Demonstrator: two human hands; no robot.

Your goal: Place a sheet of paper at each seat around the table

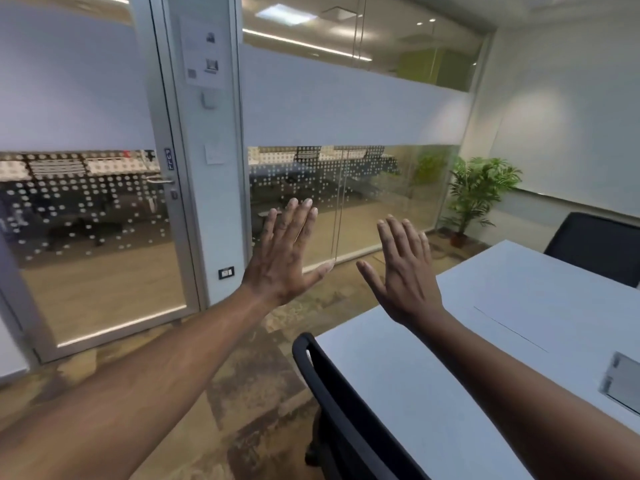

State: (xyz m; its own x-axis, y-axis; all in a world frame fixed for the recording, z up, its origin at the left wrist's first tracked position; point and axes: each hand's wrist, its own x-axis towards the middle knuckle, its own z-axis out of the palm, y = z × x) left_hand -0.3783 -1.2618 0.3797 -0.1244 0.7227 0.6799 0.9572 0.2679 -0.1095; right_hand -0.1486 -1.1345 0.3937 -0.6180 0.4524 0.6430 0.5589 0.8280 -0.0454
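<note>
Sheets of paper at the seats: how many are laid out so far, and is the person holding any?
One sheet of paper lies on the white table, near the far chair. Nothing is in hand: the left hand and right hand are raised, open and empty. The near chair has no sheet at its place, so that remains; other seats are out of view.

Both hands, left and right, raised flat, fingers spread, beside white table.

Bare white table, black chair tucked against it — floor open leftward
</note>
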